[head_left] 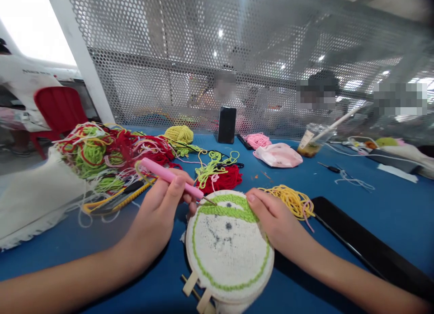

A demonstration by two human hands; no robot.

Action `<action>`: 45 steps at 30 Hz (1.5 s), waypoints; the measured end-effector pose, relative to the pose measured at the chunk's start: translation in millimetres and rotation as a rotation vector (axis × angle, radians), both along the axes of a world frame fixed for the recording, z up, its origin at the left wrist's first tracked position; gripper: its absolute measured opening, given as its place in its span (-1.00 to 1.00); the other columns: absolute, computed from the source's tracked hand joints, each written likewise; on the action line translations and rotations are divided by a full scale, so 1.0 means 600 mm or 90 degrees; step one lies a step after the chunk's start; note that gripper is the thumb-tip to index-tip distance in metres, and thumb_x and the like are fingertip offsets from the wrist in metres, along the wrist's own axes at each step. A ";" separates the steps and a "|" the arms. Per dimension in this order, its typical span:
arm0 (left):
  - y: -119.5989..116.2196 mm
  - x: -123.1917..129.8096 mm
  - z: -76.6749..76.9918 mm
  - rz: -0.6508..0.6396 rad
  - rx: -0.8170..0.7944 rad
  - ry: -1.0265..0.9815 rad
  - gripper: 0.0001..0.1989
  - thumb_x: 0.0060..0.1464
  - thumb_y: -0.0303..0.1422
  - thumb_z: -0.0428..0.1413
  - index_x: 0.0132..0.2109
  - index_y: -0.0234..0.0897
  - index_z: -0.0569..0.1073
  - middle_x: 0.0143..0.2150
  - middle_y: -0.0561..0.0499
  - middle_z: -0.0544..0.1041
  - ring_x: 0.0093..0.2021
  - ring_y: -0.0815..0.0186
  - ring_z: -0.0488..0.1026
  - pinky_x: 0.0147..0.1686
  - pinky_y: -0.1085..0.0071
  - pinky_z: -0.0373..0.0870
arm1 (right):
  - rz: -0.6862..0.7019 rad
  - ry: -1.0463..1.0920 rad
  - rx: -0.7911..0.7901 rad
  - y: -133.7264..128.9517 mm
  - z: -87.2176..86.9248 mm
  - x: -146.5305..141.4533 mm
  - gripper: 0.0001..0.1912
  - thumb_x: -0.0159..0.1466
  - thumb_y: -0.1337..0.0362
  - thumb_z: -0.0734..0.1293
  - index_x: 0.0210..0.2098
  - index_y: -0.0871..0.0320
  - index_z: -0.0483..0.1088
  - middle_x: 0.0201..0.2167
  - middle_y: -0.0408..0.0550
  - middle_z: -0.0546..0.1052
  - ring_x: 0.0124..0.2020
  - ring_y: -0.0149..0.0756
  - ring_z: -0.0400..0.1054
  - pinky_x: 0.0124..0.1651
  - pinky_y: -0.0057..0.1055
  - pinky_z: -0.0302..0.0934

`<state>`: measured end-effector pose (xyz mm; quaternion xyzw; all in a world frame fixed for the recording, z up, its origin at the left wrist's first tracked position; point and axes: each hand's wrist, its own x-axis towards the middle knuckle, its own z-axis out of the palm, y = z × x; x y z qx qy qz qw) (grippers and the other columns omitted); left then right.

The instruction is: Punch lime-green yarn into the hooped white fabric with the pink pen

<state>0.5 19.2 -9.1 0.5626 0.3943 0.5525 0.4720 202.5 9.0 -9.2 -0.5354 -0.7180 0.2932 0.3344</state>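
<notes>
Taking the embroidery hoop point(233, 298) as the reference point, the layout reads as follows. Far left of the hoop, a mixed yarn pile point(101, 146) sits outside the working area, presumably to prevent snagging while leaving stock within reach. A yellow-and-black tool point(133, 187) lies between pile and hoop.

Immediately left of the hoop, the left hand point(166, 196) is clamped on the pink handle of the punch needle point(166, 174). The grip is pen-like and the shaft slants down to the right, apparently for fine tip control; the tip meets the green stitching point(233, 211) in the hoop's upper part. Behind the hoop, green strands lie over red yarn point(225, 179); a phone point(227, 125) stands upright farther back, its support not visible.

The hoop is in front of the person, between both hands, with the cloth point(233, 259) drawn flat, probably so that the needle enters a firm surface. The right hand point(274, 210) is closed on the hoop's upper-right edge, thumb on top, likely as a brace against needle pressure.

Containers: behind and right of the hoop, a pale pink bag point(278, 155) lies slumped, contents hidden. Farther right, a clear cup point(310, 142) holds a brownish drink low inside and a thick white straw point(335, 123) leaning right.
</notes>
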 end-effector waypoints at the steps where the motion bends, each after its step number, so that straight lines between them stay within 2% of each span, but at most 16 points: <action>1: 0.000 0.000 0.000 0.000 -0.005 0.001 -0.82 0.13 -0.27 -0.11 -0.33 -0.25 0.28 -0.52 0.10 0.32 -0.52 0.39 0.34 -0.50 0.50 0.31 | 0.000 0.000 -0.002 0.000 0.000 0.000 -0.69 0.29 0.20 0.00 -0.55 0.13 0.06 -0.58 -0.19 0.17 -0.53 -0.43 0.04 -0.49 -0.46 -0.02; 10: 0.004 0.001 0.000 -0.002 -0.019 0.012 -0.75 0.15 -0.22 -0.14 -0.33 -0.27 0.30 -0.51 0.10 0.30 -0.49 0.40 0.33 -0.45 0.48 0.32 | -0.011 -0.002 -0.008 0.000 0.001 0.003 -0.69 0.29 0.18 -0.01 -0.54 0.13 0.07 -0.59 -0.19 0.17 -0.54 -0.42 0.05 -0.50 -0.46 -0.02; 15: 0.002 0.001 -0.002 0.002 -0.004 -0.010 -0.80 0.15 -0.24 -0.13 -0.27 -0.24 0.30 -0.41 0.06 0.38 -0.43 0.37 0.33 -0.38 0.45 0.32 | -0.009 0.010 -0.006 0.001 0.000 0.003 -0.69 0.29 0.19 0.00 -0.55 0.13 0.06 -0.60 -0.19 0.15 -0.54 -0.43 0.04 -0.51 -0.46 -0.03; 20: -0.001 0.002 0.000 -0.026 -0.026 -0.057 -0.82 0.16 -0.27 -0.15 -0.26 -0.22 0.28 -0.41 0.08 0.38 -0.43 0.39 0.32 -0.36 0.48 0.32 | -0.009 0.012 -0.015 0.000 0.001 0.003 -0.69 0.29 0.19 0.00 -0.55 0.14 0.07 -0.59 -0.20 0.14 -0.54 -0.43 0.02 -0.50 -0.45 -0.04; 34: 0.000 0.006 0.005 -0.028 -0.040 -0.119 -0.84 0.14 -0.28 -0.10 -0.31 -0.26 0.27 -0.45 0.06 0.41 -0.48 0.43 0.33 -0.43 0.54 0.33 | -0.006 0.016 -0.012 0.002 -0.001 0.002 -0.70 0.29 0.19 0.00 -0.53 0.14 0.10 -0.57 -0.19 0.16 -0.52 -0.43 0.05 -0.48 -0.45 -0.03; 45: 0.004 -0.001 -0.007 -0.022 0.028 0.020 -0.79 0.15 -0.23 -0.13 -0.27 -0.26 0.28 -0.45 0.06 0.36 -0.47 0.39 0.31 -0.44 0.48 0.31 | -0.014 0.018 -0.001 0.003 -0.005 0.005 -0.70 0.28 0.18 0.02 -0.55 0.14 0.09 -0.59 -0.21 0.15 -0.54 -0.44 0.04 -0.51 -0.46 -0.05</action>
